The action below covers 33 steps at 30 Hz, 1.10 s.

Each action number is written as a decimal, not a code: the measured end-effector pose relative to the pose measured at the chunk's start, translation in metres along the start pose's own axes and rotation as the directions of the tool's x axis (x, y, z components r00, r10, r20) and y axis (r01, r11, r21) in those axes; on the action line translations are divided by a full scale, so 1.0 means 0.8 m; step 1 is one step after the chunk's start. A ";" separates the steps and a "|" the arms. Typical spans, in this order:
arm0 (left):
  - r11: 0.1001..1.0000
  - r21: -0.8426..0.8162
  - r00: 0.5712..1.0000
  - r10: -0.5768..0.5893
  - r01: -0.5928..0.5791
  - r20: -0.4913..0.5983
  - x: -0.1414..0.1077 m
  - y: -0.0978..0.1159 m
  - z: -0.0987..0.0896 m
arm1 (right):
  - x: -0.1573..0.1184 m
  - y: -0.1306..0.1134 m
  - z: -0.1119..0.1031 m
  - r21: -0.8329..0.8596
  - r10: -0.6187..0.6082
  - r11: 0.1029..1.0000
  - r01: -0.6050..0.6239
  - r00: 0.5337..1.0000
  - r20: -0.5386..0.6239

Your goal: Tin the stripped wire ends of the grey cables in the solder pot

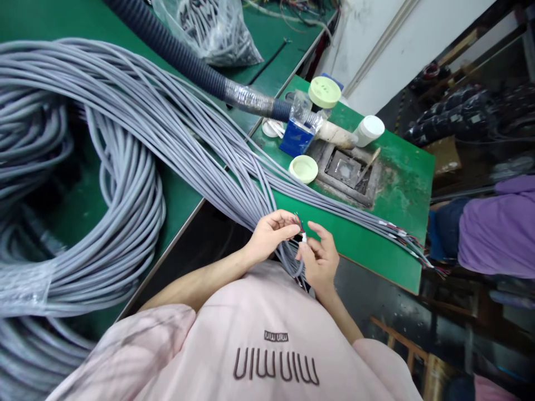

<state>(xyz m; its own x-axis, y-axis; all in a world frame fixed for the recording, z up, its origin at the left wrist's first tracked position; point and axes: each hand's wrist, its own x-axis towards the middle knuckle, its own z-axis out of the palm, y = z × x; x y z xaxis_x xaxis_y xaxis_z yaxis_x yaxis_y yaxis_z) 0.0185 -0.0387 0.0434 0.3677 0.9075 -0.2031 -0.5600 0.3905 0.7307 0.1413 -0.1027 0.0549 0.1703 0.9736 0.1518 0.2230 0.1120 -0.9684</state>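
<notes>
Close in front of my body, my left hand [273, 233] pinches the thin coloured wires [301, 227] at the stripped end of a grey cable. My right hand [321, 256] grips the same cable just below, near a white band [304, 238] where the grey jacket stops. From there the cable [297, 270] loops down between my hands and my shirt. Behind my hands a thick bundle of grey cables [234, 161] runs across the tables. Its stripped ends [412, 248] with coloured wires hang over the right table's edge.
Large coils of grey cable [137, 184] fill the left table. A black hose [175, 50] reaches a stained square pot [351, 175] with a stick [370, 161] in it. Around it stand pale lids [304, 169], a white jar [370, 131] and a blue box [296, 138]. A person in purple [497, 228] is at right.
</notes>
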 end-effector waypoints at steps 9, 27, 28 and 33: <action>0.999 0.010 0.998 -0.040 0.041 -0.052 0.000 -0.001 0.004 | -0.002 -0.001 0.002 0.029 0.042 0.999 -0.041 0.999 -0.011; 0.992 -0.033 0.989 -0.126 0.124 -0.074 0.000 0.000 0.006 | -0.004 0.001 -0.001 0.025 0.058 0.998 -0.057 0.998 -0.010; 0.991 -0.033 0.989 -0.129 0.127 -0.074 0.001 0.000 0.006 | -0.005 0.001 -0.001 0.028 0.056 0.998 -0.056 0.998 -0.009; 0.990 -0.027 0.986 -0.142 0.140 -0.083 0.000 0.000 0.006 | -0.005 0.001 -0.002 0.043 0.066 0.997 -0.065 0.998 -0.014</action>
<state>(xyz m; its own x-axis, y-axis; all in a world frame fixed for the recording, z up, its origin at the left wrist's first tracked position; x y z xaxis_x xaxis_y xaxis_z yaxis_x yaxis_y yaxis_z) 0.0224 -0.0393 0.0463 0.3806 0.8525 -0.3582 -0.5227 0.5179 0.6772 0.1423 -0.1065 0.0538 0.1981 0.9760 0.0904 0.1696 0.0567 -0.9839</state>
